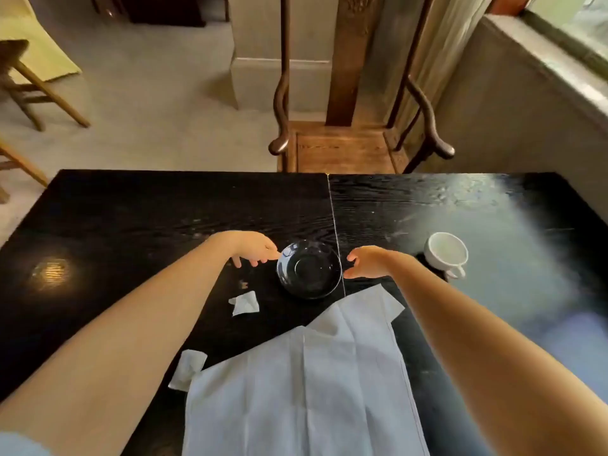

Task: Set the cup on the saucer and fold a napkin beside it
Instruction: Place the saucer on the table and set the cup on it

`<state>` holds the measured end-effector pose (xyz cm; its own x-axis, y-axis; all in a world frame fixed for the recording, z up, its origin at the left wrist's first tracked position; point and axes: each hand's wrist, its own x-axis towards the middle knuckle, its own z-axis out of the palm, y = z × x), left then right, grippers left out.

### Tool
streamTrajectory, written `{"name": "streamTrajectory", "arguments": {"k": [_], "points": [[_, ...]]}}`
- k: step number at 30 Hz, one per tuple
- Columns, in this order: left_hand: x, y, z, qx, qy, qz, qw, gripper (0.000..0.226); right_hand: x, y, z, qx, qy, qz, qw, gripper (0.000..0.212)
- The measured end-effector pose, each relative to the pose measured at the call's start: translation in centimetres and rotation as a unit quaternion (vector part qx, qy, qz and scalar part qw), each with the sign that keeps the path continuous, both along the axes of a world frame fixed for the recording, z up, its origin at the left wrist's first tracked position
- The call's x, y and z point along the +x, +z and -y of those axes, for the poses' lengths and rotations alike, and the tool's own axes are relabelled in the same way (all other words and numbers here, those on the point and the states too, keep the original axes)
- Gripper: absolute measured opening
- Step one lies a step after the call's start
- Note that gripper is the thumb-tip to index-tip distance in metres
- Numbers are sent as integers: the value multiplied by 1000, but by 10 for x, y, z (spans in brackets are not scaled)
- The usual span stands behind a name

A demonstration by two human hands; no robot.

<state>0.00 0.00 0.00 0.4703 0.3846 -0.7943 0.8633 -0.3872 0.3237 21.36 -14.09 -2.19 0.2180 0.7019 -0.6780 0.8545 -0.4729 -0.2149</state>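
A glossy black saucer (308,269) lies in the middle of the black table. My left hand (255,249) is at its left rim, fingertips touching or almost touching it. My right hand (368,262) hovers just right of the saucer, fingers curled and apart, holding nothing. An empty white cup (446,253) stands upright on the table right of my right hand, its handle towards me. A large pale blue-white napkin (306,383) lies spread flat at the near edge, one corner reaching up next to the saucer.
Two small crumpled white paper scraps lie on the black table (131,209): one scrap (245,303) left of the saucer, another scrap (189,368) at the napkin's left corner. A wooden armchair (342,149) stands at the far edge. Wooden stools (29,90) stand far left.
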Motion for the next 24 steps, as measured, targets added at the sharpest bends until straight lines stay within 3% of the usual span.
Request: {"name": "streamTrajectory", "arguments": {"k": [8,11,15,18,24], "points": [[6,-70,2,35,54,-9,998,60,-4,-69,-13,34,-69,-32,997,61],[12,-91,3,24,127,29,991,62,-2,-91,-19,69,-98,-37,992,54],[22,-105,8,-24,238,103,965,59,1,-105,-23,94,-135,-53,985,53],[26,-113,12,1,278,129,952,54,3,-109,-24,99,-162,-81,978,58],[30,-112,18,-47,384,175,905,48,-1,-110,-23,110,-226,-112,962,44]]}}
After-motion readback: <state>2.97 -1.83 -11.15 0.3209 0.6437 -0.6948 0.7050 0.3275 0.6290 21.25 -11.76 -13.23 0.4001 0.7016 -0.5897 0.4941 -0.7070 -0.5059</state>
